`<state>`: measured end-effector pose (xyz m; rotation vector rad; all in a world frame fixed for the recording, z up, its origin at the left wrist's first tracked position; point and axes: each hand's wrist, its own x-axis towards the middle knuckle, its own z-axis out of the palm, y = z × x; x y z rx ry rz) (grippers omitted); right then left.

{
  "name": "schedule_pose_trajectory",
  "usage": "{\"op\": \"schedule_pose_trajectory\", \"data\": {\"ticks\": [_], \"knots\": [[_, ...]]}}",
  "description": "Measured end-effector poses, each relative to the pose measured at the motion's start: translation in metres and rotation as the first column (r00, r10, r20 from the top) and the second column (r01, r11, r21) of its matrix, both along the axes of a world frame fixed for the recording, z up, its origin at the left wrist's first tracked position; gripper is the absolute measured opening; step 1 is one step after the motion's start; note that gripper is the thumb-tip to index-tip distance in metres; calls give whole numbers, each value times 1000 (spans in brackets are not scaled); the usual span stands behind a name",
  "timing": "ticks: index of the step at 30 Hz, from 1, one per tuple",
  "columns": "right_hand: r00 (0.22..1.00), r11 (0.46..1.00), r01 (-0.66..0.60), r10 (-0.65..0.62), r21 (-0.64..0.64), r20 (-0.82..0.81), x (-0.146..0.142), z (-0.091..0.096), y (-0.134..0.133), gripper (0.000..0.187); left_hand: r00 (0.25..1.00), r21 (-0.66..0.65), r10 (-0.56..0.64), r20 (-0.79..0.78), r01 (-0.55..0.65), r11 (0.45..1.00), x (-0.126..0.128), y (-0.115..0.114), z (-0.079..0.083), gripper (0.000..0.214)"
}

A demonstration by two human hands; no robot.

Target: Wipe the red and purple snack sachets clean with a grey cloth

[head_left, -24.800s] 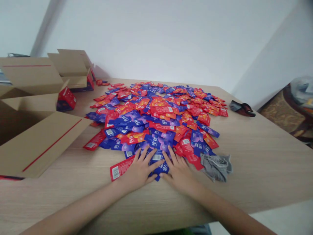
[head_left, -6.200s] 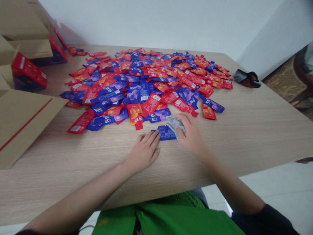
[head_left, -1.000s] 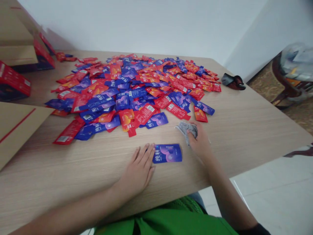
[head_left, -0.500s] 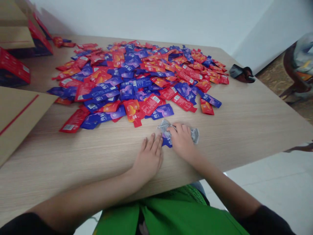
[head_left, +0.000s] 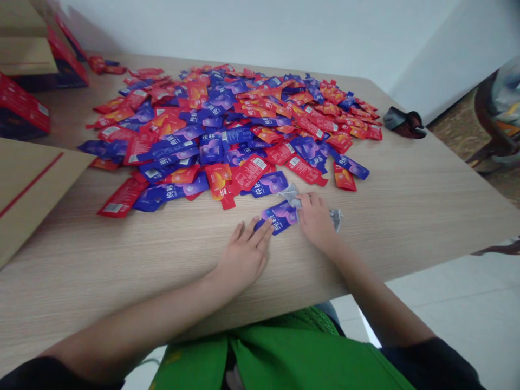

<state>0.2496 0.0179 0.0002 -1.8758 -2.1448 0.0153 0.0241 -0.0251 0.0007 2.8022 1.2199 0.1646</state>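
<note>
A purple pouch with pale printing lies flat on the table near its front edge. My left hand rests on the pouch's left end, palm down with the fingers stretched out. Bunched under my right hand is a grey cloth, its ends sticking out on both sides. The fingers of that hand are closed on the cloth, at the pouch's right end. Just behind lies a large heap of red and purple pouches.
Cardboard flaps and red-and-purple boxes stand at the left. A dark, rolled item sits near the table's right rear corner. The wooden table meets a white wall behind.
My right hand has slid the cloth to the right and slightly away, uncovering more of the purple pouch. My left hand stays at the pouch's left end.
</note>
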Motion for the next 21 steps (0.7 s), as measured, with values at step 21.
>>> {"op": "schedule_pose_trajectory", "data": {"ticks": [21], "knots": [[1000, 999, 9, -9, 31, -4, 10, -6, 7, 38, 1000, -12, 19, -12, -20, 1000, -1, 10, 2, 53]]}}
